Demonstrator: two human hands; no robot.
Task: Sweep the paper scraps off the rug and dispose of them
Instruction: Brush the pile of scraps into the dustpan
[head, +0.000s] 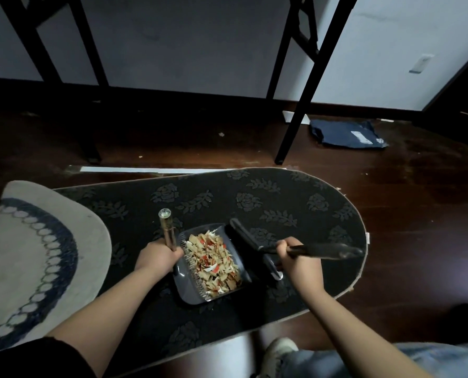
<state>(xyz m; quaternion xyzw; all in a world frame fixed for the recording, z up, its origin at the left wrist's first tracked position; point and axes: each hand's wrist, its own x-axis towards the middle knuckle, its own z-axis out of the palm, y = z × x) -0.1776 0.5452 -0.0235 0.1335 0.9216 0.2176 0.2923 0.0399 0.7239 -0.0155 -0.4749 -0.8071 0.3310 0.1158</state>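
Dustpan [183,285], grey, on dark floral rug [254,203], heaped with paper scraps [213,264]; left hand [158,257] clamped round its upright handle [168,230]; right hand [298,259] gripping hand brush [248,241] (bristles at pan's mouth)

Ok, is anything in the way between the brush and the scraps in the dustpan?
Nothing visible. The brush, gripped by the right hand, sits at the open edge of the dustpan, right beside the paper scraps. The left hand holds the dustpan handle.
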